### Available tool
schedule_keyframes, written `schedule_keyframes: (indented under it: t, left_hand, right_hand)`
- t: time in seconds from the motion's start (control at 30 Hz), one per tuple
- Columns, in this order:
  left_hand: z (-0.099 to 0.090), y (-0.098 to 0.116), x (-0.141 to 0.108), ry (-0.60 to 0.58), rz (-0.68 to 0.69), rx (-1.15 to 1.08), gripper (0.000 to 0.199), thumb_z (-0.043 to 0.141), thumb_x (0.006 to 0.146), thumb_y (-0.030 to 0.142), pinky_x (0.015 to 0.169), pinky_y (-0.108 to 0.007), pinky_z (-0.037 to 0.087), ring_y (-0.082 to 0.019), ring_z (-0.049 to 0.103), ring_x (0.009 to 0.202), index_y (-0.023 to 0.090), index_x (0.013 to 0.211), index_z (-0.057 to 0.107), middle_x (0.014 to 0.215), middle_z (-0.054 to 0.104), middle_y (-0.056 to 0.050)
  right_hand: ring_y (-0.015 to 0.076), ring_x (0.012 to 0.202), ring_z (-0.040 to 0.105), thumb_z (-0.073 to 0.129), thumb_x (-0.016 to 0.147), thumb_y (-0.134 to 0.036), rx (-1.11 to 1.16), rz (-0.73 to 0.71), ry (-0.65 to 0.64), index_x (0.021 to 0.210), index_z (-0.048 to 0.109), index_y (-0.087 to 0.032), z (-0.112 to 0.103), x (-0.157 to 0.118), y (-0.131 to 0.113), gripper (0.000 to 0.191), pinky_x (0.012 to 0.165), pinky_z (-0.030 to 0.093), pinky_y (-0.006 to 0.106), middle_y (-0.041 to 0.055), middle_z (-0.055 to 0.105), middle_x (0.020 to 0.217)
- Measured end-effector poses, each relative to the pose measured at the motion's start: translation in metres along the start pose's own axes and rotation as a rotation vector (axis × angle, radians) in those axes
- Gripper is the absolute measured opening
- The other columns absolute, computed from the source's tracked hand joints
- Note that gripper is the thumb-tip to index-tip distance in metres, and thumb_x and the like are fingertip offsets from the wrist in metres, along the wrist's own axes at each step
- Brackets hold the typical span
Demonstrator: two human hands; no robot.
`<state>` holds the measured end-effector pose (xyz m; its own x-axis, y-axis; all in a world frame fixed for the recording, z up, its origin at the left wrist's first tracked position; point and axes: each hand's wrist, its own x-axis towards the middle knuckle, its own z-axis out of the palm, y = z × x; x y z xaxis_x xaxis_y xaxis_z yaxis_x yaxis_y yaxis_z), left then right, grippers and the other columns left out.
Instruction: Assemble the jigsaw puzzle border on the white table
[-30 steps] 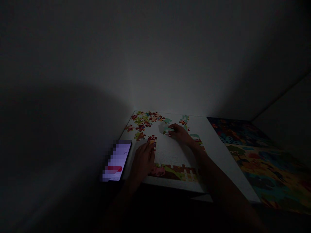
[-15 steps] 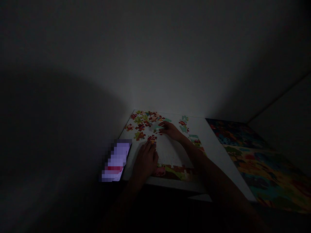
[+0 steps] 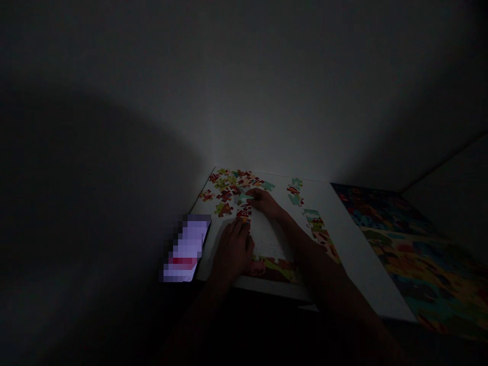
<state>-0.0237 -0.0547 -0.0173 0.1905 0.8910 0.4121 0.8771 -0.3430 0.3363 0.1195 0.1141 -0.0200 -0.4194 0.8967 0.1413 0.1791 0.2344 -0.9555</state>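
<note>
My right hand [image 3: 266, 203] reaches over a white board [image 3: 267, 239] and pinches a pale green jigsaw piece [image 3: 244, 198] at its fingertips. My left hand [image 3: 232, 252] rests lower on the board, its fingertips against a small red-and-yellow group of pieces [image 3: 244, 214]. Many loose jigsaw pieces [image 3: 229, 185] lie in a heap at the far left of the board. A joined strip of pieces [image 3: 272, 269] runs along the near edge, and another [image 3: 320, 234] along the right side. The dim light hides fine detail.
A lit phone [image 3: 186, 249] with a blurred screen lies by the board's left edge. To the right, a colourful printed picture [image 3: 407, 249] lies beside the board. A wall rises behind, and the near surroundings are dark.
My right hand has moved left with the pale green piece and now sits closer to the red group. My left hand has shifted slightly. The view has tilted a little.
</note>
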Motion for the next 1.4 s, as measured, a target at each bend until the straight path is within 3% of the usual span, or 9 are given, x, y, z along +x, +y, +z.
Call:
schedule_keyframes:
  t: [0.53, 0.73, 0.93, 1.4]
  left_hand:
    - [-0.003, 0.0, 0.001, -0.011, -0.011, -0.004, 0.036, 0.046, 0.092, 0.017, 0.111, -0.046, 0.042, -0.027, 0.051, 0.126, 0.014, 0.125, 0.061, 0.135, 0.059, -0.013]
    - [-0.003, 0.002, 0.001, -0.016, -0.01, -0.006, 0.037, 0.045, 0.093, 0.017, 0.112, -0.045, 0.04, -0.028, 0.05, 0.126, 0.011, 0.126, 0.061, 0.134, 0.059, -0.014]
    - [-0.003, 0.001, 0.001, -0.007, -0.011, -0.017, 0.037, 0.043, 0.093, 0.018, 0.111, -0.048, 0.041, -0.027, 0.05, 0.128, 0.016, 0.125, 0.061, 0.135, 0.059, -0.013]
    - [-0.002, 0.0, 0.002, -0.012, -0.008, 0.005, 0.035, 0.044, 0.093, 0.018, 0.112, -0.045, 0.041, -0.026, 0.051, 0.128, 0.015, 0.123, 0.062, 0.135, 0.059, -0.013]
  right_hand:
    - [0.0116, 0.065, 0.053, 0.067, 0.069, -0.031, 0.016, -0.019, 0.008, 0.097, 0.063, -0.017, 0.002, -0.004, -0.002, 0.031, 0.062, 0.045, 0.026, -0.001, 0.063, 0.079]
    - [0.0131, 0.072, 0.055, 0.066, 0.072, -0.03, -0.06, -0.038, 0.02, 0.097, 0.066, -0.017, 0.002, -0.002, 0.001, 0.029, 0.069, 0.047, 0.027, 0.001, 0.065, 0.084]
    - [0.0145, 0.077, 0.058, 0.064, 0.074, -0.025, -0.113, -0.026, 0.007, 0.099, 0.067, -0.016, 0.002, -0.002, -0.001, 0.026, 0.074, 0.049, 0.028, 0.0017, 0.068, 0.086]
    - [0.0167, 0.089, 0.062, 0.063, 0.079, -0.014, -0.352, -0.032, 0.071, 0.106, 0.07, -0.017, 0.011, -0.005, -0.004, 0.028, 0.088, 0.049, 0.032, 0.0054, 0.069, 0.102]
